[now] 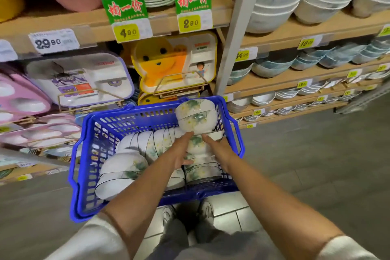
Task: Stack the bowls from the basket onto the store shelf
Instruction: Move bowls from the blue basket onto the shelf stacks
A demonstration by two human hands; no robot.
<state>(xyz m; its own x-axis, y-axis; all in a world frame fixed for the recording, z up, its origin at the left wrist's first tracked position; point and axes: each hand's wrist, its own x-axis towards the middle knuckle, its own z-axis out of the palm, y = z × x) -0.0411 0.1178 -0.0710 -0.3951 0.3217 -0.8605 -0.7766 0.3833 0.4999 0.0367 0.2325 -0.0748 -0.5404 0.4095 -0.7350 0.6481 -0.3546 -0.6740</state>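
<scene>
Bowls point(124, 167) lie mostly in the basket, with one stack caught between both grips; by my judgement, shelving has hardly begun.

The store shelf point(295, 27) runs across the far side, its right bays filled with other bowls point(274, 17); I cannot tell which spot is meant for these. Near it, the blue basket point(147, 110) holds rows of white floral bowls lying on their sides, left and middle. At its far right a stack of bowls point(196, 116) rises above the rim, its foot low among the rest, so I cannot tell whether it has lifted clear. The left grip point(181, 152) clasps the stack's left side, thumb across the front; the right grip point(219, 150) holds the right side. Nearly the whole load remains to be moved.
</scene>
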